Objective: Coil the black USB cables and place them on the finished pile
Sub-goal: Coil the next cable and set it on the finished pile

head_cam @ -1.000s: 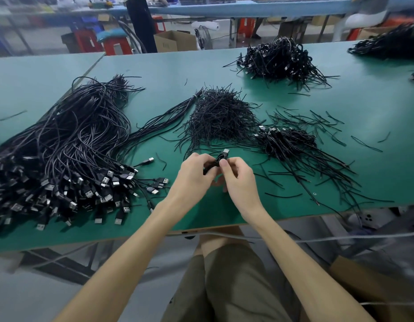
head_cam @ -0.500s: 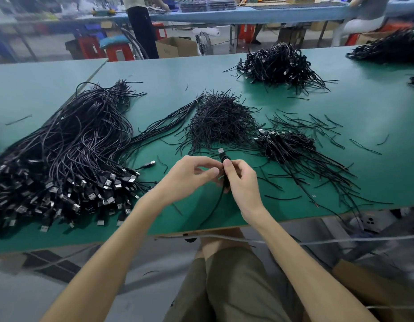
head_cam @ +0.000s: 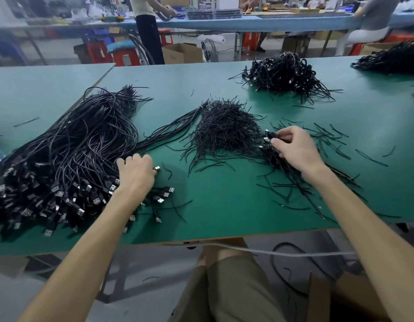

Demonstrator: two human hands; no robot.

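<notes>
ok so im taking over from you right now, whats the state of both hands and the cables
Left hand: on the near edge of the loose cable heap, fingers curled among the cables beside a plug. I cannot tell if it grips one.
Right hand: pinches a coiled cable just above the finished pile, right of the twist ties.
Done: this cable is coiled, and a small finished pile is built up.
Left: drop the coil on the pile, then probably pull the next cable from the heap. Most of the heap is uncoiled.
</notes>
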